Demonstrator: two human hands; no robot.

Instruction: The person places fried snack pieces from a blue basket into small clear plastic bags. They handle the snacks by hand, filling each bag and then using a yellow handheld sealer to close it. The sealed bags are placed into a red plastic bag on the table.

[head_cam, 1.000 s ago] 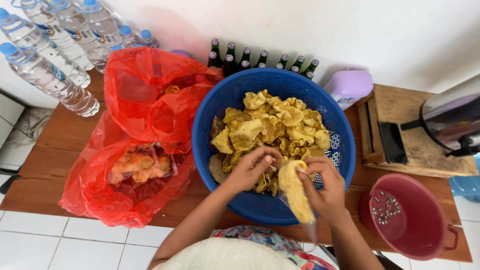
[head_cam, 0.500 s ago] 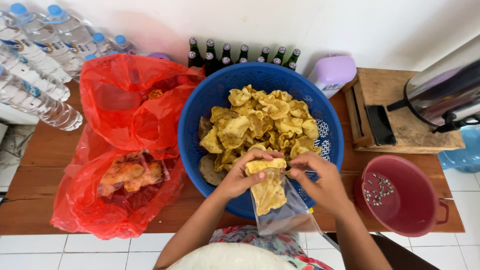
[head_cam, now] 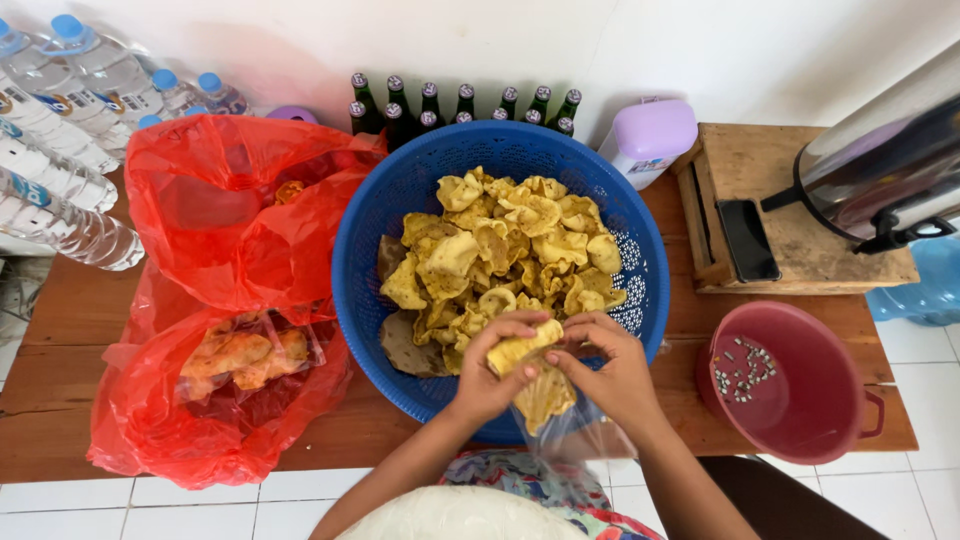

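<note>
Both hands meet over the near rim of the blue perforated basket (head_cam: 400,200). The left hand (head_cam: 490,375) pinches a curled yellow cracker (head_cam: 522,347) between thumb and fingertips, closed on it. The right hand (head_cam: 610,375), fingers bent, grips the mouth of a clear plastic bag (head_cam: 560,430), which hangs below the hands and already holds yellow crackers; the pinched cracker sits at the bag's opening. The basket is heaped with yellow fried crackers (head_cam: 500,250), a few darker brown pieces lying at its left inner wall. Basket and surroundings rest on a wooden table (head_cam: 60,320). Left of the basket lies a red plastic bag (head_cam: 200,230) with orange snacks inside. Right of it stands a maroon pail (head_cam: 800,400). Behind the basket: dark green bottles (head_cam: 460,105), a lilac-capped container (head_cam: 650,135), clear water bottles (head_cam: 70,120) at far left, and a steel urn (head_cam: 880,170) on a wooden box (head_cam: 770,160).
</note>
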